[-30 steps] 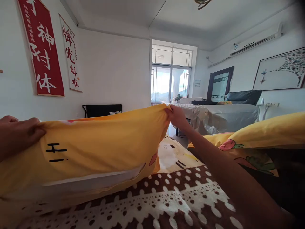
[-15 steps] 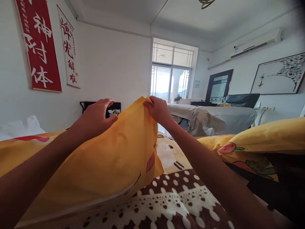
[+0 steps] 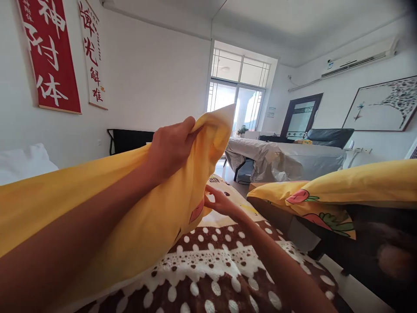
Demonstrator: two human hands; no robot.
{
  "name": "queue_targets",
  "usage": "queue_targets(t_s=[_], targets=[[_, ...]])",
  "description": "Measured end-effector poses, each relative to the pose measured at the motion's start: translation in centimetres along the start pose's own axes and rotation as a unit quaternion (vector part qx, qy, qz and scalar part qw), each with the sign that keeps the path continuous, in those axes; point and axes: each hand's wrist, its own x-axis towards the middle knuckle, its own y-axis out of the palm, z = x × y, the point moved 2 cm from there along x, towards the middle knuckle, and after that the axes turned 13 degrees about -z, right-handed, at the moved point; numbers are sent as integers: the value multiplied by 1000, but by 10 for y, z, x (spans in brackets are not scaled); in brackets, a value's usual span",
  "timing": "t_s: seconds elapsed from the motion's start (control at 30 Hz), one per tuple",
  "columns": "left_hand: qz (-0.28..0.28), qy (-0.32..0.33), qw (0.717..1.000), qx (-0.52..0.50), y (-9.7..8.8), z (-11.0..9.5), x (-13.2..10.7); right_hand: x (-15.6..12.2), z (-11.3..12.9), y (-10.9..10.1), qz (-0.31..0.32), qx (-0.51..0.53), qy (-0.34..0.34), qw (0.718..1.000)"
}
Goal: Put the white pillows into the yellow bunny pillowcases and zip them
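Note:
A large yellow bedding cover (image 3: 143,230) with a pink-and-green print is raised in front of me, running off to the left. My left hand (image 3: 172,145) is closed around its upper edge, and a pointed corner stands up just beyond the fist. Lower and to the right, my right hand (image 3: 220,202) pinches the side edge of the same cover; its fingertips are partly hidden by the cloth. Beneath both hands lies a brown-and-cream blanket (image 3: 228,261) with white dots.
On the right, more yellow printed bedding (image 3: 358,182) drapes over something dark. Farther back stands a table under a plastic sheet (image 3: 312,161), with a dark chair (image 3: 329,137) behind it. A black chair-like piece (image 3: 130,141) is by the left wall, near white fabric (image 3: 24,163).
My left hand went from hovering open to gripping the cover's top edge. My right hand let go of the top corner and moved down to the side edge. The cover is lifted higher.

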Motion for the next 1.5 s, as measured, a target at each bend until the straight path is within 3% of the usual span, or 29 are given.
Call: queue_targets(t_s=[0.07, 0.13, 0.23, 0.3, 0.37, 0.43, 0.53, 0.6, 0.7, 0.77, 0.83, 0.93, 1.07, 1.2, 1.3, 1.4, 1.5], targets=[[-27, 43, 999, 20, -2, -3, 8, -20, -20, 32, -6, 66, 37, 997], [-35, 70, 996, 47, -4, -3, 24, -32, -18, 75, -13, 140, 45, 989], [-33, 65, 993, 92, -7, 4, 56, -38, 13, 137, -114, 124, 38, 985], [-33, 56, 989, 132, -9, 12, 75, -34, 41, 168, -113, 117, 41, 986], [-10, 67, 977, 201, -9, 22, 85, -30, 63, 180, -83, 118, 29, 989], [38, 72, 958, 275, -9, 38, 85, -28, 71, 174, -61, 111, 15, 992], [76, 0, 953, 292, -8, 69, 70, -35, 45, 142, -81, 77, 35, 993], [71, -58, 970, 225, -5, 87, 54, -42, 11, 116, -99, 30, 71, 992], [78, -89, 986, 115, 12, 99, 35, -50, -38, 81, -78, -36, 114, 990], [88, -98, 989, 62, 28, 98, 29, -51, -56, 64, -74, -33, 127, 989], [91, -114, 989, 14, 43, 92, 27, -45, -58, 55, -82, 14, 122, 989], [101, -109, 988, -44, 59, 79, 28, -26, -42, 63, -96, 88, 108, 986], [113, -72, 989, -64, 66, 64, 25, -6, -11, 104, -108, 126, 129, 978], [128, -45, 990, -39, 62, 59, 20, -9, 11, 132, -77, 56, 120, 988], [100, -56, 992, -61, 57, 58, 18, -9, 6, 130, -109, -29, 138, 984], [86, -63, 991, -81, 52, 59, 16, -2, -13, 116, -152, -121, 162, 967], [90, -74, 989, -88, 45, 64, 13, 4, -32, 101, -144, -116, 160, 970]])
